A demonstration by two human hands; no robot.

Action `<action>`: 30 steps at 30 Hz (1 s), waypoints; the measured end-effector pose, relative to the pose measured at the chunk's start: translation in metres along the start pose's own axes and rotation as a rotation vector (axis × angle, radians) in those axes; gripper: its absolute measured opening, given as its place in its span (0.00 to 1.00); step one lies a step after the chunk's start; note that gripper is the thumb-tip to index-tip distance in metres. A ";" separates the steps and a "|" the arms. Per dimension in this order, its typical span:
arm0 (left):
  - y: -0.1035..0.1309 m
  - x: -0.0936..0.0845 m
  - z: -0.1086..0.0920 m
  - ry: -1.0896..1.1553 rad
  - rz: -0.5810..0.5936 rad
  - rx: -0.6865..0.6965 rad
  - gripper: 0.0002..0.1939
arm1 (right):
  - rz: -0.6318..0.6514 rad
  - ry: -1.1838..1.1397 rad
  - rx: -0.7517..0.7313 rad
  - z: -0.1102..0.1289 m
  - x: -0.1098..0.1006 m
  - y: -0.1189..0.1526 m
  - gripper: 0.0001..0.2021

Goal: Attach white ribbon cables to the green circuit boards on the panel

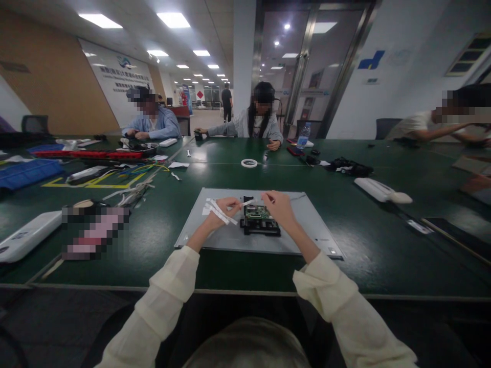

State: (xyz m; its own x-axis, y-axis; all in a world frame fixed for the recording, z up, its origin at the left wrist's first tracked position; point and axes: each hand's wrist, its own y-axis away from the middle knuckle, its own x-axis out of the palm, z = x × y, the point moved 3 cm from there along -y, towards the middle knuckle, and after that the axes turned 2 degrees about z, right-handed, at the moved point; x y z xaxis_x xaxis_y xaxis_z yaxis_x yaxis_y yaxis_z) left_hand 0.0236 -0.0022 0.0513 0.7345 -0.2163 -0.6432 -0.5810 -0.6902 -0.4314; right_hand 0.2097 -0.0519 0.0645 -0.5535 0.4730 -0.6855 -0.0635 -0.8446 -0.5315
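A flat grey panel (307, 236) lies on the table in front of me. On it rests a black plastic frame (263, 228) with a green circuit board (258, 212) in it. My left hand (226, 210) is closed on a white flat strip (218, 209), probably a ribbon cable, whose long folded part hangs over the hand and panel. A short end sticks out from the fingertips towards the board. My right hand (280, 206) hovers at the board's right side, fingers pinched near that end. What the right fingertips hold, if anything, is too small to make out.
A white ring (249, 163) lies beyond the panel. White devices (372, 189) sit right and left, with a blue tray (28, 174) and cables (134, 191) on the left. A water bottle (304, 135) stands at the far edge. People sit across and at right.
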 end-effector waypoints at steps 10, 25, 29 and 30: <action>0.000 0.008 0.011 -0.020 0.045 0.065 0.10 | -0.790 -0.639 0.215 -0.030 -0.067 -0.004 0.19; 0.002 0.009 0.001 -0.006 0.090 0.063 0.13 | 0.271 -0.214 -0.071 0.014 0.011 0.006 0.12; 0.001 0.008 0.003 -0.039 0.051 0.021 0.13 | 0.240 -0.208 -0.019 0.007 0.010 0.005 0.12; 0.001 0.007 0.004 -0.043 0.034 -0.001 0.13 | 0.226 -0.213 0.003 0.004 0.010 0.004 0.13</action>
State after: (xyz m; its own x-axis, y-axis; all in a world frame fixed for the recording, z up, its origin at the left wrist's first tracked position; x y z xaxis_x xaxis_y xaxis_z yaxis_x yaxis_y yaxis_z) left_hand 0.0266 -0.0010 0.0439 0.6986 -0.2098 -0.6841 -0.6051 -0.6835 -0.4083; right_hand 0.2007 -0.0521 0.0576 -0.7156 0.2097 -0.6663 0.0790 -0.9235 -0.3755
